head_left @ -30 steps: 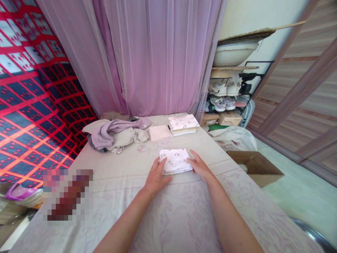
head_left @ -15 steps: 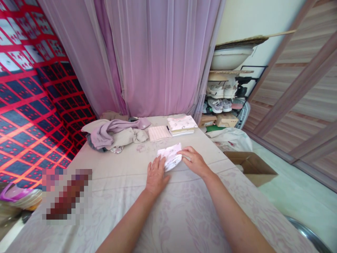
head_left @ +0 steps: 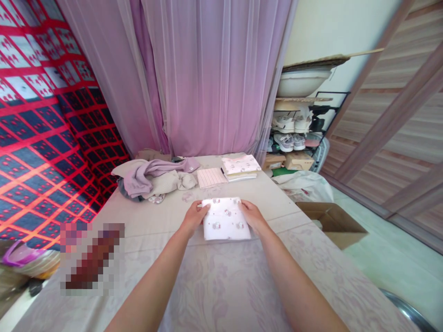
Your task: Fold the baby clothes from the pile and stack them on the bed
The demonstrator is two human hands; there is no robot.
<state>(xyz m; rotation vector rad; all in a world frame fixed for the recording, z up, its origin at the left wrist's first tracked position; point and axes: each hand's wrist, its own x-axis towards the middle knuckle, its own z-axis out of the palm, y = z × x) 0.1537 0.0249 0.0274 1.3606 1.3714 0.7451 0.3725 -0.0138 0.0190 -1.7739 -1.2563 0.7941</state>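
A folded white-pink cloth printed with small cartoon figures is held between both hands above the bed. At its left edge, my left hand pinches it, thumb on top and the other fingers partly hidden behind. My right hand grips the right edge, with its fingertips near the top corner. Behind the cloth lie a striped pink folded cloth and a stack of folded cloth with a matching print on top.
A heap of clothes lies at the back left of the bed. To the right stand a cardboard box and a rack with shoes. A purple curtain hangs behind; a checked red-black cloth hangs on the left.
The cloth has turned from a small slanted bundle to a flat, squared face toward me. My left hand has gone from lying against it to gripping its left edge.
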